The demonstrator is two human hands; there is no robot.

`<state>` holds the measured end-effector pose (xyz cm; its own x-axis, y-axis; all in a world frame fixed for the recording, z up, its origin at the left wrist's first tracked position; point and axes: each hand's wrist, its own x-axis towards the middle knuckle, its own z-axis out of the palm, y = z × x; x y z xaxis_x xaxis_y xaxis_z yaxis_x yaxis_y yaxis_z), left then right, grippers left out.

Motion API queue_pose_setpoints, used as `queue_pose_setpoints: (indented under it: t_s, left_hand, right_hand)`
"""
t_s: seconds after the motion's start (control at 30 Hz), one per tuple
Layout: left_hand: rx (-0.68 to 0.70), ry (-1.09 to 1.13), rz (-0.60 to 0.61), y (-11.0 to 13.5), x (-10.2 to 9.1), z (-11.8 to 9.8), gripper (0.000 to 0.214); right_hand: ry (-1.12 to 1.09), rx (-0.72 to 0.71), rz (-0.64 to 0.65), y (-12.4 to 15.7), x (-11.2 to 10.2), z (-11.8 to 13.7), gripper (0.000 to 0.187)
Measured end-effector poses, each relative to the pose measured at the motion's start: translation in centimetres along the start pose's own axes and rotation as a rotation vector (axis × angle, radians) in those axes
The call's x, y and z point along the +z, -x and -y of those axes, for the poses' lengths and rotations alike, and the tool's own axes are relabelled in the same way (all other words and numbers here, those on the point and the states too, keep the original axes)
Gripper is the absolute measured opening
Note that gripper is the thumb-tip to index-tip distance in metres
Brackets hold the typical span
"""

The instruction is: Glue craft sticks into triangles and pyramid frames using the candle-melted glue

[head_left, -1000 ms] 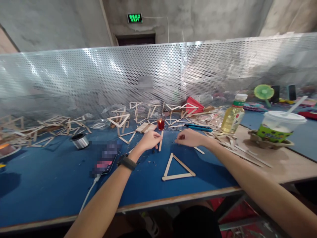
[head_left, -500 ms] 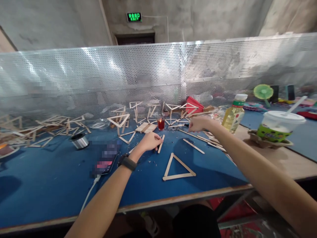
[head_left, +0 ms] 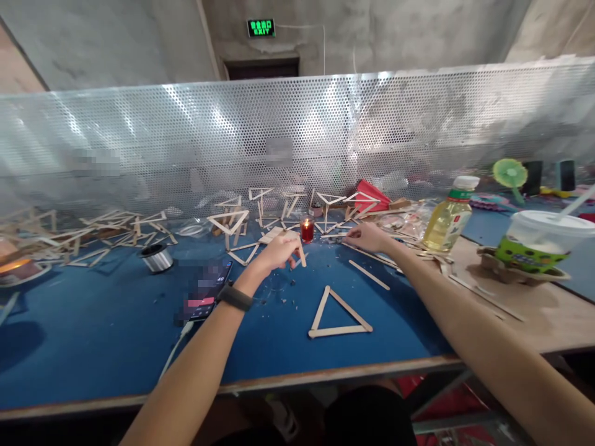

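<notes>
My left hand [head_left: 281, 249], with a dark band on its wrist, pinches a wooden craft stick [head_left: 302, 255] that tilts downward. My right hand [head_left: 367, 238] reaches low over the table beside loose craft sticks [head_left: 372, 256]. Its fingers are bent together, and what they grip, if anything, is hidden. Between and beyond my hands a candle burns in a red glass [head_left: 307, 230]. Closer to me, three craft sticks form a flat triangle [head_left: 341, 331]. A single craft stick [head_left: 369, 275] lies behind it on the blue table.
Stick frames [head_left: 227, 223] stand along the perforated metal screen [head_left: 232, 142]. To the left lie a solder-like wire spool [head_left: 157, 258] and a phone [head_left: 209, 291] with a cable. A drink bottle [head_left: 450, 217] and a lidded cup [head_left: 534, 244] stand right, near my right forearm.
My right hand has lowered toward the table, by the loose sticks. My left hand has raised and turned its craft stick. The view has shifted slightly.
</notes>
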<state>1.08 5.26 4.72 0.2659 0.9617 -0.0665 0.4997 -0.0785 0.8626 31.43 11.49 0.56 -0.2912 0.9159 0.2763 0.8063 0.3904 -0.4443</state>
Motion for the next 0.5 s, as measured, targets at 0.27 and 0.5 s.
queue_pose_setpoints:
  t_s: [0.27,0.5]
  left_hand:
    - [0.122,-0.149,-0.095,-0.3,-0.5,1.2,0.026]
    - [0.115,0.144,-0.234,-0.4,-0.1,0.1,0.005]
  right_hand:
    - [0.005,-0.486,-0.005,-0.3,3.4,6.2,0.033]
    - [0.1,-0.515,0.13,0.8,6.0,9.5,0.031]
